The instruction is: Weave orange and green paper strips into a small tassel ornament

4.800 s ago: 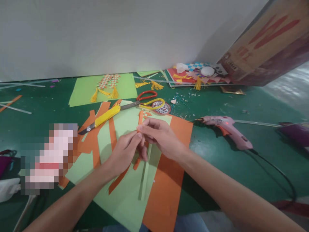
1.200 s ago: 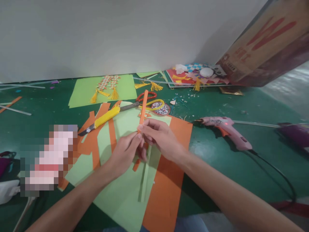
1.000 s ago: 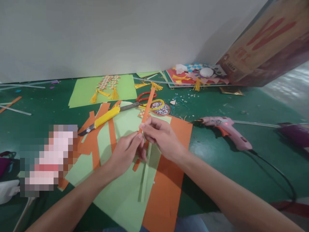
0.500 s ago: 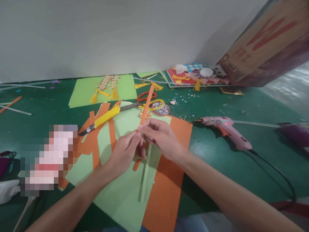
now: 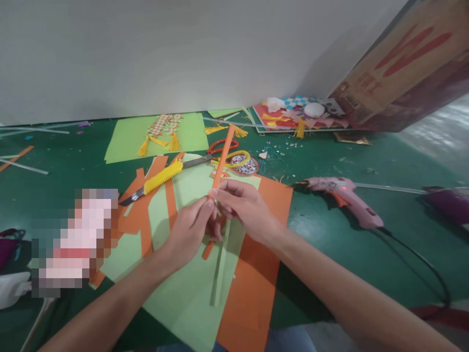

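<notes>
Over the middle of the paper sheets, my left hand [image 5: 196,220] and my right hand [image 5: 244,203] meet, fingertips pinched together. Both grip an orange paper strip [image 5: 223,159], whose long end points up and away from me. A short orange end and a pale green paper strip [image 5: 219,274] stick out below my fingers. Where the strips cross is hidden behind the fingers. Underneath lie a light green sheet [image 5: 179,303] and an orange sheet [image 5: 254,288]. Just beyond my hands are scissors [image 5: 198,161] with red and yellow handles and a yellow-handled cutter knife [image 5: 161,178].
A pink glue gun [image 5: 340,188], its red light on, lies at right with a trailing black cord. A blurred-out object [image 5: 78,239] is at left. Woven paper pieces with yellow tassels [image 5: 164,129] rest on green paper at the back. A cardboard box [image 5: 395,68] stands far right.
The top end of the orange strip has tilted very slightly. Both hands keep the same place and the same pinch.
</notes>
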Demonstrator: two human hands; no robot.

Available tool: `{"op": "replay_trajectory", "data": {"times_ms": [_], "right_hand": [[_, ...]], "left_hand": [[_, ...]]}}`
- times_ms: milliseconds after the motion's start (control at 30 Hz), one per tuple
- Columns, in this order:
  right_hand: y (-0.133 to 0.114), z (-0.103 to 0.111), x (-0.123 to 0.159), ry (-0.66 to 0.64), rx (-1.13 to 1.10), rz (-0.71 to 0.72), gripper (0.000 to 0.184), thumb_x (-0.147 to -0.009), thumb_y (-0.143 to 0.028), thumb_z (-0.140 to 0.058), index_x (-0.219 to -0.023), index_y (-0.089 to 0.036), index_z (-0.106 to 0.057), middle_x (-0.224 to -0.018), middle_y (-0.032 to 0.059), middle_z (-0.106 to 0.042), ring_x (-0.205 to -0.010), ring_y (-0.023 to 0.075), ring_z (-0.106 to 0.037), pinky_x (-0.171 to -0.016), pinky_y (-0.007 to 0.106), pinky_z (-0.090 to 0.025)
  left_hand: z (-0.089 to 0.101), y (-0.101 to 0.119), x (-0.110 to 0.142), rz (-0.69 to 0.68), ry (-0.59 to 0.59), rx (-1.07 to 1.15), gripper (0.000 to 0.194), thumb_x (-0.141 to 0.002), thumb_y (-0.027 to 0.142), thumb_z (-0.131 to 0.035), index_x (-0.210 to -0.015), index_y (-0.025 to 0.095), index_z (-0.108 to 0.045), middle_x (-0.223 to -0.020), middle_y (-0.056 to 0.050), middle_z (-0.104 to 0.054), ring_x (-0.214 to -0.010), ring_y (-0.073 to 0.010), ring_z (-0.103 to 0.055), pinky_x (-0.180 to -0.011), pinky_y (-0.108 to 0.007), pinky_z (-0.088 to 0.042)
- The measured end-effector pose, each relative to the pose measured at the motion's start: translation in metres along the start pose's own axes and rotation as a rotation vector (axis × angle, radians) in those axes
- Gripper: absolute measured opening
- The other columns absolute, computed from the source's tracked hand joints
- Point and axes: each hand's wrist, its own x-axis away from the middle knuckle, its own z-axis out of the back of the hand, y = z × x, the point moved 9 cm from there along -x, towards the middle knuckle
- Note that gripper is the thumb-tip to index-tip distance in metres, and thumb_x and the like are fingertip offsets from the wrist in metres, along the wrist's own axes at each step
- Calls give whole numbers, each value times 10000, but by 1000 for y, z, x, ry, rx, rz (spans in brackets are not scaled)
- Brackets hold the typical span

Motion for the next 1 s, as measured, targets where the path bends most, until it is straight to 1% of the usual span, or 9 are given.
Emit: {"op": "replay_trajectory", "data": {"times_ms": [67, 233, 467, 633, 767, 833, 900, 1000], "right_hand": [[-1, 0, 0, 4, 25, 8, 388, -694, -470, -726, -576, -184, -492, -431, -87, -384, -416, 50, -319, -437, 232, -235], [-3, 5, 0, 54, 12, 40, 390, -699, -438, -732, -563, -190, -464, -410, -91, -368, -410, 47, -294, -444, 232, -231], [-4, 5, 1, 67, -6, 46, 389, -697, -432, -731, -558, -191, -460, -414, -90, -367, -409, 45, -292, -436, 231, -220], [-3, 5, 0, 57, -22, 27, 376, -693, -425, -737, -570, -185, -475, -418, -94, -373, -403, 41, -311, -435, 226, -227], [1, -2, 1, -15, -27, -36, 381, -660, -467, -747, -600, -187, -497, -450, -83, -426, -416, 52, -354, -423, 221, -243], [-1, -4, 2, -36, -21, -30, 391, -650, -475, -753, -596, -188, -493, -444, -79, -444, -416, 53, -350, -419, 220, -242], [-2, -3, 2, -25, -16, -4, 396, -657, -467, -753, -583, -189, -482, -421, -84, -428, -407, 50, -329, -421, 221, -239], [-2, 2, 1, 25, -15, 25, 394, -682, -456, -740, -572, -192, -468, -405, -97, -377, -398, 44, -301, -430, 225, -235]], "left_hand": [[-1, 1, 0, 2, -5, -10, 314, -934, 359, -353, -670, 199, -406, -548, 40, -532, -498, -104, -550, -528, -220, -460], [-7, 3, 1, -5, -72, -70, 325, -949, 336, -314, -662, 205, -393, -511, 33, -535, -507, -110, -541, -512, -214, -424], [-8, 1, 2, -22, -96, -110, 311, -955, 293, -297, -671, 205, -389, -508, 31, -546, -505, -105, -537, -514, -207, -412], [-8, 2, 2, -26, -95, -101, 319, -958, 316, -292, -672, 207, -382, -507, 33, -542, -498, -106, -538, -486, -203, -395], [-4, 3, 1, -29, -48, -72, 314, -944, 301, -301, -656, 205, -382, -511, 34, -527, -489, -105, -543, -496, -210, -416], [-3, 3, 1, -23, -33, -60, 305, -938, 301, -312, -661, 203, -393, -519, 39, -517, -487, -103, -545, -504, -212, -427], [-4, 3, 0, -16, -43, -65, 306, -939, 307, -315, -664, 203, -398, -516, 40, -516, -489, -103, -543, -500, -209, -424], [-7, 3, 1, -21, -86, -95, 319, -945, 309, -309, -657, 203, -397, -507, 30, -537, -497, -105, -540, -485, -203, -406]]}}
